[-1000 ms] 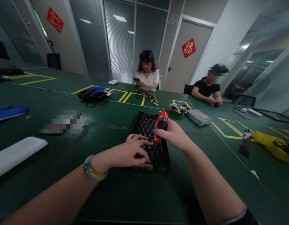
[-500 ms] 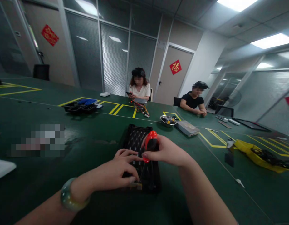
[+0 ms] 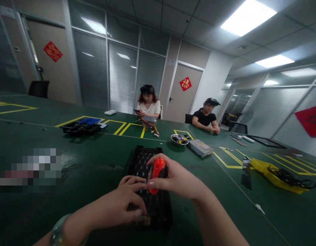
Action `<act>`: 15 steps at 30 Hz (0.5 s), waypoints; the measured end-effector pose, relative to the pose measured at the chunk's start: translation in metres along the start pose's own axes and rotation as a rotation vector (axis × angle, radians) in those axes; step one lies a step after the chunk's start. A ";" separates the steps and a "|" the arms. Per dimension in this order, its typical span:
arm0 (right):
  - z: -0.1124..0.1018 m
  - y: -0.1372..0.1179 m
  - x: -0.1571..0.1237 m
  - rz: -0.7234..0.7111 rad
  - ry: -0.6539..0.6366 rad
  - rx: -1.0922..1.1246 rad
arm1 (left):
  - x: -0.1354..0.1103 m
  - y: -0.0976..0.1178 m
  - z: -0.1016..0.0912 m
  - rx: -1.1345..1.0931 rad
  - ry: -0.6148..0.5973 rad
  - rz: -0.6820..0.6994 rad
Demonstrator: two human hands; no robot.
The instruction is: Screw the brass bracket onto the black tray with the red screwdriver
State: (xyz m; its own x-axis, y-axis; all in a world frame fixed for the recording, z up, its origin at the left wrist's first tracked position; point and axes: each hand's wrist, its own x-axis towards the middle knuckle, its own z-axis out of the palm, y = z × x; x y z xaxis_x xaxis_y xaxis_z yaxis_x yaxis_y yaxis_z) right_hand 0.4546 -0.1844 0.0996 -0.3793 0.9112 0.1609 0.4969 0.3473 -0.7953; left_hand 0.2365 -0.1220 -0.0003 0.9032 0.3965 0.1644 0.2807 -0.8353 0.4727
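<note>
In my right hand (image 3: pixel 173 179) is a screwdriver (image 3: pixel 159 166) with a red and black handle, its thin shaft pointing down. Beneath both hands lies a black plastic casing (image 3: pixel 141 157) with a patterned grid surface. My left hand (image 3: pixel 128 198) rests over the casing's near left part, fingers apart. Its index finger reaches toward the screwdriver handle, and its thumb is beside a small tan piece (image 3: pixel 147 220) at the near end. The screwdriver's tip is close to that piece; whether they touch is too dark to tell.
Beyond the casing are a metal bowl (image 3: pixel 180 140) of small parts, a grey box (image 3: pixel 201 148) and bundled wires (image 3: pixel 151 128). A black tray (image 3: pixel 80 127) lies left, a yellow case with cables (image 3: pixel 275 176) right. Two people sit across the green table (image 3: pixel 96 147).
The view has tilted upward, so the table sits lower in it. My right hand still grips the screwdriver, its handle now showing more red. My left hand stays at the casing.
</note>
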 end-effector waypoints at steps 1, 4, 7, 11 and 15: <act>0.001 0.001 0.000 0.018 0.015 0.015 | 0.000 -0.001 0.000 0.000 0.000 0.003; 0.001 0.002 0.000 0.055 0.050 0.049 | 0.000 -0.001 0.001 -0.007 -0.012 -0.009; 0.000 0.001 0.000 0.051 0.041 0.060 | 0.000 0.000 -0.001 -0.007 -0.034 -0.037; 0.000 -0.001 0.000 0.023 0.032 0.041 | 0.002 0.004 -0.003 -0.008 -0.037 -0.016; 0.001 -0.004 0.001 -0.018 0.064 -0.008 | 0.002 0.004 -0.004 0.002 -0.014 0.030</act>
State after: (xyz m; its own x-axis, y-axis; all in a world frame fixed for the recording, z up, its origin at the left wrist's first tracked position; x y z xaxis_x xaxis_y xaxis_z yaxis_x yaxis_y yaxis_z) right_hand 0.4518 -0.1855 0.1028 -0.3377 0.9171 0.2118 0.4966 0.3648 -0.7876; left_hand 0.2383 -0.1230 0.0053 0.9154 0.3665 0.1665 0.2544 -0.8472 0.4664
